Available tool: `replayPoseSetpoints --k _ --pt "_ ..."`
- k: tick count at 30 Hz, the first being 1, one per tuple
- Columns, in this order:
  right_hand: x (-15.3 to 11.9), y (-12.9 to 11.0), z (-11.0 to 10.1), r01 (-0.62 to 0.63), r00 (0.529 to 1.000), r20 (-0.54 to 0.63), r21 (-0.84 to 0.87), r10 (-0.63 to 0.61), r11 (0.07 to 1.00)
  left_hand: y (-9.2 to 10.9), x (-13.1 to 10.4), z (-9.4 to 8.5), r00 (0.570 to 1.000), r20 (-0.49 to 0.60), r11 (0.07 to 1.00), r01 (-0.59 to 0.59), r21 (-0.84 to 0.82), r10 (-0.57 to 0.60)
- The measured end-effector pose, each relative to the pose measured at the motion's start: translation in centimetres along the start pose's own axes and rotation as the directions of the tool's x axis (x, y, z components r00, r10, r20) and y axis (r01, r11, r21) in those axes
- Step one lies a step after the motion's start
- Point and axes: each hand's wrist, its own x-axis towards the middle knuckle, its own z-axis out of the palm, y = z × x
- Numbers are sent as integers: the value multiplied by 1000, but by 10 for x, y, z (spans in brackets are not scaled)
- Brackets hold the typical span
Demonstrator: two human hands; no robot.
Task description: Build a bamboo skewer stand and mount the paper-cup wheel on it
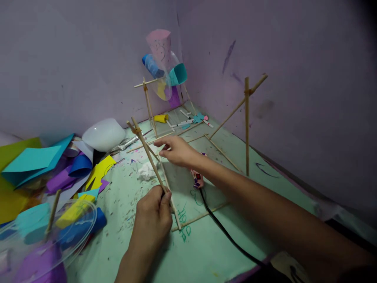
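My left hand [153, 220] is closed around the lower part of a thin wooden stick [150, 157]. That stick leans and crosses another near its top, where an orange-brown binding [136, 131] joins them. My right hand [178, 150] reaches across with thumb and forefinger apart, close to the second stick's lower end; no held thing shows in it. Flat on the table, a frame of sticks [203, 214] runs beneath both hands. A pink patterned device [198, 179] with a black cord [224, 232] lies partly hidden under my right forearm; its kind is unclear.
Another crossed stick pair [246, 125] stands at right. At the back corner, coloured paper cups [160, 45] hang on a stick structure near markers [185, 124]. Coloured paper [32, 161], a white rounded object [104, 135] and a clear plastic disc with paper cups [78, 239] occupy the left.
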Motion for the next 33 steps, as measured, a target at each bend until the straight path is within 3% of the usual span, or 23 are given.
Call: replayPoseSetpoints --k 3,5,15,25,29,33 --pt "24 16 14 102 976 203 -116 -77 988 -1 -1 0 1000 7 1000 -7 -9 7" --pt "27 19 19 139 961 262 -195 -85 971 -1 -1 -1 1000 4 1000 -7 0 7" --pt "23 23 9 127 982 175 -317 -74 940 11 -5 1 997 -66 999 47 -27 -49" --pt "24 13 2 241 956 220 -209 -194 948 8 -4 -2 995 -62 997 -70 24 72" --pt "24 14 0 245 941 292 -242 -171 939 8 -4 -2 998 -63 999 -32 -22 30" --pt "25 17 -2 239 952 254 -266 -171 934 7 -3 -1 997 -75 999 -30 -36 27"
